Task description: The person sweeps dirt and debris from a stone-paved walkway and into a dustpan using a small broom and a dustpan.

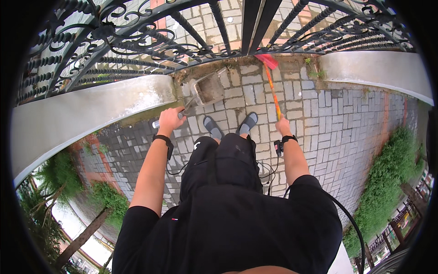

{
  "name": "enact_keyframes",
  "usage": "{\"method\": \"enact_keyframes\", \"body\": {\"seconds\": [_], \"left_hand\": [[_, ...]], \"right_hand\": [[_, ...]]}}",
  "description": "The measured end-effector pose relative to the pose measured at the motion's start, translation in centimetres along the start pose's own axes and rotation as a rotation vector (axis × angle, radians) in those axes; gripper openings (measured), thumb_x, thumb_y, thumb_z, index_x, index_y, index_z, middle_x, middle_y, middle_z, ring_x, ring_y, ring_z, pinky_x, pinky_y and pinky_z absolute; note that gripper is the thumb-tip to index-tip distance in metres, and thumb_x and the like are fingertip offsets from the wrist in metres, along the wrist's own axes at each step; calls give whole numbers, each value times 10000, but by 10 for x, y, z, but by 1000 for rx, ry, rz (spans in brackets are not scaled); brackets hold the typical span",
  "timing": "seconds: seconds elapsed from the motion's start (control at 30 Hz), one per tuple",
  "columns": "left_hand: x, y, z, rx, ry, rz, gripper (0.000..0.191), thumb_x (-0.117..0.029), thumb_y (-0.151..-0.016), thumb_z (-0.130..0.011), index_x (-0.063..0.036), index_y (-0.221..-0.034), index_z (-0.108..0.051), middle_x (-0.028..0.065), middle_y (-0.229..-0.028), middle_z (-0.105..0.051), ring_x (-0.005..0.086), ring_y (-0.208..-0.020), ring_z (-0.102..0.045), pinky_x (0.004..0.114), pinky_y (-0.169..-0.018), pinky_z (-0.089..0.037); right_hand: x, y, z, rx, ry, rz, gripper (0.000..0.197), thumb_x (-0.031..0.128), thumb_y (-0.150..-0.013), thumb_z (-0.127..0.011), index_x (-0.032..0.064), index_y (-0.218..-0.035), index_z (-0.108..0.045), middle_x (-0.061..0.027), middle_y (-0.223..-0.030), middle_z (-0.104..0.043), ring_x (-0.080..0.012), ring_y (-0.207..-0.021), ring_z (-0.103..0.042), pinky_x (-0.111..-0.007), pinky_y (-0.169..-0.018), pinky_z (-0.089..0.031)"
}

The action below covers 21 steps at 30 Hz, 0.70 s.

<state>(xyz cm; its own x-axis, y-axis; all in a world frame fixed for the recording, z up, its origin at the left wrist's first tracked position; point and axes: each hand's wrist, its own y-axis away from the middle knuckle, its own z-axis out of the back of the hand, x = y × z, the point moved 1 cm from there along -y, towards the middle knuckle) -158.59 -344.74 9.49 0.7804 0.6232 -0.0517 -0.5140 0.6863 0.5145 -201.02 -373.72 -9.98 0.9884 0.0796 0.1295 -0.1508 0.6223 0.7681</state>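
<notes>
My left hand (171,120) is closed around the grey handle of a long-handled dustpan (211,89). The pan rests on the paving by the left gatepost wall, its open mouth towards the gate and a row of comb teeth along its near side. In my right hand (283,126) is the orange-and-yellow patterned stick of a broom (272,89). The broom's pink-red head (267,61) lies on the ground at the foot of the gate, to the right of the dustpan. Part of the head is hidden behind the gate's lower edge.
A black wrought-iron gate (222,27) spans the front. Low pale walls flank it, one on the left (102,99) and one on the right (373,66). Brick paving (328,137) surrounds my slippered feet. A green hedge (385,174) runs along the right. Cables hang near both wrists.
</notes>
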Motion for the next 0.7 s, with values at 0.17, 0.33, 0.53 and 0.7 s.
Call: {"method": "enact_keyframes", "body": {"seconds": [0.17, 0.33, 0.53, 0.7], "left_hand": [[11, 6, -6, -13, -13, 0, 381, -395, -743, -698, -242, -1091, -679, 139, -863, -694, 324, -824, -666, 424, -745, -527], [10, -9, 3, -17, 10, -23, 385, -385, -740, -703, -236, -1095, -682, 139, -856, -696, 326, -819, -666, 427, -732, -529], [14, -16, 13, -11, 38, -5, 418, -360, -734, -696, -240, -1134, -670, 147, -906, -695, 331, -860, -658, 430, -771, -524], [19, -13, 16, 19, -10, 28, 415, -358, -747, -680, -242, -1145, -665, 146, -959, -691, 332, -905, -648, 434, -809, -514]], "right_hand": [[-34, 14, -8, -34, 190, 63, 539, 127, -864, -535, 52, -1363, -348, -261, -1054, -627, -410, -1014, -614, -484, -844, -521], [-19, 11, -27, -55, 252, 133, 574, 113, -887, -476, 35, -1420, -279, -256, -1047, -625, -409, -1002, -616, -480, -844, -515], [10, 36, -70, -69, 211, 217, 631, 82, -858, -489, 61, -1443, -253, -259, -998, -637, -411, -926, -636, -478, -797, -528], [15, 46, -72, 93, 298, 330, 548, 132, -890, -490, 127, -1412, -321, -229, -1070, -617, -400, -987, -623, -476, -853, -509]]}}
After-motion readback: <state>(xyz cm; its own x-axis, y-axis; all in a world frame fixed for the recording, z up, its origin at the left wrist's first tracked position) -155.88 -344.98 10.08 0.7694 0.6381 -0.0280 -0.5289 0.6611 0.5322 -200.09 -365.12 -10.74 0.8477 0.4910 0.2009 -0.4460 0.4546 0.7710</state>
